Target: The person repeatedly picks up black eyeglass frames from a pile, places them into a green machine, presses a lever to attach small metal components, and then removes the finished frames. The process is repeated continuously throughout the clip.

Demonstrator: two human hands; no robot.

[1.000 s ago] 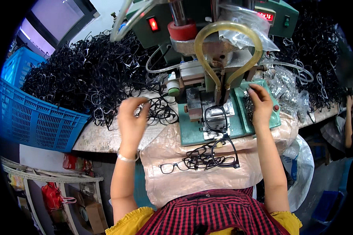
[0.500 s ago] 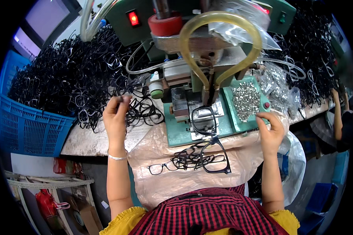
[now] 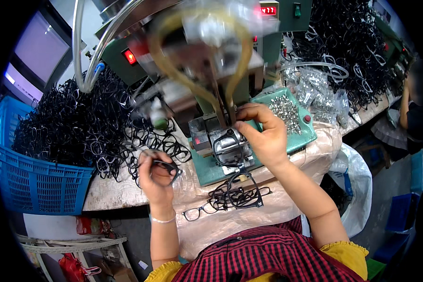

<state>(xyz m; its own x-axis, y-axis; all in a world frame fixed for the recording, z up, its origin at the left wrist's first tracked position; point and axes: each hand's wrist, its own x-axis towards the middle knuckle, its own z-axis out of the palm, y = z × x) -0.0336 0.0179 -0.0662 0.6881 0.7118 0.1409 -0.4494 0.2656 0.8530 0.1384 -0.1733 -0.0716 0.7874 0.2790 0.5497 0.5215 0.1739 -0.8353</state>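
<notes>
My left hand [image 3: 156, 181] is closed around a black eyeglass frame [image 3: 175, 170], part of which sticks out beside the fingers. With thumb and forefinger pinched together, my right hand [image 3: 268, 136] is at the fixture, just below the press head [image 3: 225, 110]. Whatever is between those fingertips is too small to make out. Another black eyeglass frame [image 3: 243, 168] rests on end in the fixture, one rim over the metal block and the other hanging toward me. Several black frames [image 3: 216, 199] lie in a pile on the brown sheet below it.
Right of the fixture is a green tray [image 3: 307, 134] of small metal parts [image 3: 286, 113]. A blue basket [image 3: 42, 181] and a large heap of black frames [image 3: 75, 127] occupy the left. Clear bags [image 3: 315, 91] lie behind the tray. Another person's arm [image 3: 404, 105] shows far right.
My right hand has moved from the tray's edge to the fixture under the press head. My left hand, now with an eyeglass frame in it, has come lower. The whole view has shifted.
</notes>
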